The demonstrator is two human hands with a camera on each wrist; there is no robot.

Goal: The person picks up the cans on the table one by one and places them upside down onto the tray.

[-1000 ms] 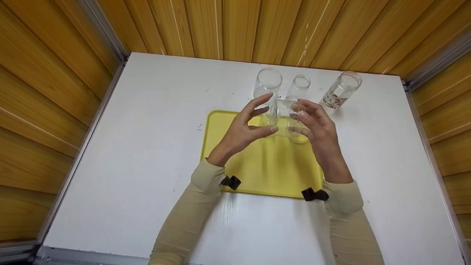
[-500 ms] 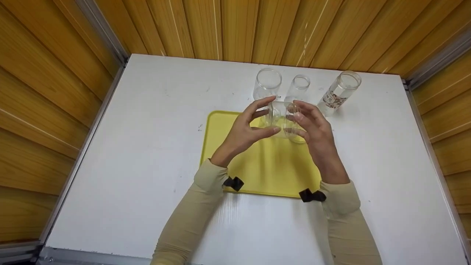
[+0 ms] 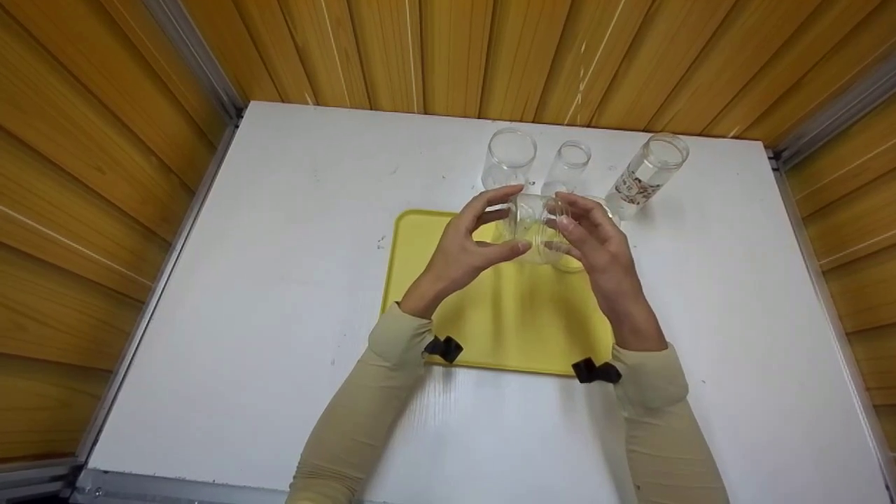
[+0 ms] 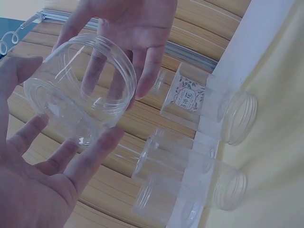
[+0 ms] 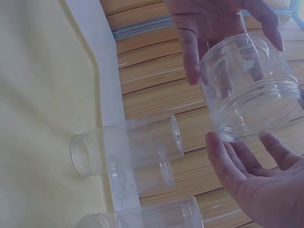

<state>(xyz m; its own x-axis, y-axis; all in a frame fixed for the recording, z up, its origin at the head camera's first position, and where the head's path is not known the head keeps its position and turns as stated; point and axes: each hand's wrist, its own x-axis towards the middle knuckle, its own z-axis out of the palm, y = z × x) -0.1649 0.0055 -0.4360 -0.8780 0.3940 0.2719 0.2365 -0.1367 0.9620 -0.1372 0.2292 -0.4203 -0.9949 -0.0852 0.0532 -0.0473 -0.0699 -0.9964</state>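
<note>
A clear jar [image 3: 535,227] is held on its side above the yellow tray [image 3: 500,336]. My left hand [image 3: 462,245] curves its thumb and fingers round the base end, seen in the left wrist view with the left hand [image 4: 42,175] below the jar [image 4: 78,90]. At the threaded mouth end, my right hand [image 3: 602,248] grips with thumb and fingers. The right wrist view shows this right hand [image 5: 266,180] under the threaded rim of the jar [image 5: 251,90]. No lid shows on the mouth.
Behind the tray stand a wide clear jar [image 3: 509,157], a narrower clear jar [image 3: 570,164] and a tall jar with a printed label [image 3: 635,183]. A round clear rim shows on the tray under the right hand, partly hidden. Wooden panels [image 3: 448,56] wall the white table [image 3: 280,245].
The right hand has shifted a little left with the jar, bringing its base end deeper into the left hand. Over the last half second the hands have barely moved.
</note>
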